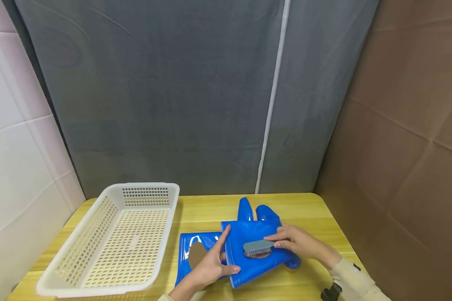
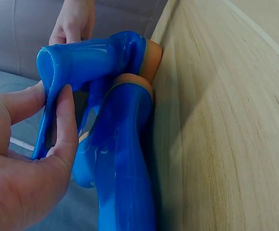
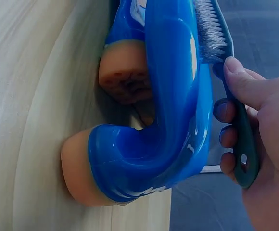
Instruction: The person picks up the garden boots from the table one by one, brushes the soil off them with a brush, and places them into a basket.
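My left hand (image 1: 209,265) pinches the top edge of a glossy blue rubber boot (image 1: 245,232), thumb on one side and fingers on the other. Seen from the left wrist, the boot's shaft (image 2: 86,62) lies on its side with its opening toward that hand. In my right hand (image 1: 299,242) is a scrubbing brush (image 1: 254,246) with a grey-green back and pale bristles. Its bristles lie against a brown patch (image 1: 261,255) on the shaft. The right wrist view shows fingers wrapped around the brush handle (image 3: 243,139). A second blue boot (image 1: 185,253), also brown-patched, lies underneath, partly hidden.
A white perforated plastic basket (image 1: 174,205) stands on the left of the wooden table (image 1: 305,209). Both boots have orange-tan soles (image 3: 74,168). A grey curtain (image 1: 173,104) hangs behind the table, with a brown cloth wall (image 1: 407,146) on the right.
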`<move>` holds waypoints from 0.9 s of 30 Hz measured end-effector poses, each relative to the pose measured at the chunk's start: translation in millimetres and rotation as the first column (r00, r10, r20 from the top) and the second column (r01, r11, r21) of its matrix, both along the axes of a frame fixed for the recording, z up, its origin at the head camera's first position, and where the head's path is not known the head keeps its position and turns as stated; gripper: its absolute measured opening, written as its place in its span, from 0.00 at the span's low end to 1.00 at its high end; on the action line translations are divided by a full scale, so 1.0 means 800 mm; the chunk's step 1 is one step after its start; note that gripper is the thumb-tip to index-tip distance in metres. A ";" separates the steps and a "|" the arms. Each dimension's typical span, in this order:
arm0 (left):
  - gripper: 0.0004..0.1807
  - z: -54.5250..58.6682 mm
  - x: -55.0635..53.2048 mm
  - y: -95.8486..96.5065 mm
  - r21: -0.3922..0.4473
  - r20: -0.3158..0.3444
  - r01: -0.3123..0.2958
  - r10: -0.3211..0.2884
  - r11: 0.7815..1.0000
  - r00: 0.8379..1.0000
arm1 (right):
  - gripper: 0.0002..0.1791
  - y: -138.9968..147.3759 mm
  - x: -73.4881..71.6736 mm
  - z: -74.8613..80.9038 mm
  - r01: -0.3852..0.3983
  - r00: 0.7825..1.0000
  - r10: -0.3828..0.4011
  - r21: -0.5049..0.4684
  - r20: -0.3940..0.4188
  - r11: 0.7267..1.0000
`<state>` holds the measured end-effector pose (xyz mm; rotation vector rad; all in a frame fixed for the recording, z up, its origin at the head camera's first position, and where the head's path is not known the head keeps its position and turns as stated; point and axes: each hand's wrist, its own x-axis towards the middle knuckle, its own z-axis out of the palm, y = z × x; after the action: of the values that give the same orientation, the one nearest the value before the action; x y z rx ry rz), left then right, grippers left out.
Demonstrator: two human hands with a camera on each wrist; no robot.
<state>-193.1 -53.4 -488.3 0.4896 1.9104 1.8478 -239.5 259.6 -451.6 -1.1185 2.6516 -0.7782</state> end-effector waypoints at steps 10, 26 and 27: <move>0.59 -0.003 0.001 -0.001 0.003 0.004 0.020 -0.020 1.000 1.000 | 0.20 0.009 0.025 -0.001 0.013 1.000 -0.013 -0.008 0.024 1.000; 0.60 0.001 0.001 -0.003 -0.048 -0.035 0.020 -0.022 0.999 0.999 | 0.22 -0.001 -0.001 0.013 0.110 0.993 -0.111 -0.032 -0.042 0.993; 0.60 0.001 0.001 -0.003 -0.048 -0.036 0.021 -0.023 0.999 0.999 | 0.21 -0.002 -0.003 0.014 0.115 0.992 -0.116 -0.029 -0.047 0.993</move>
<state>-192.5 -55.4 -487.4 0.5305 1.9602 1.7874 -242.1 257.9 -440.7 -1.0105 2.7753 -0.8183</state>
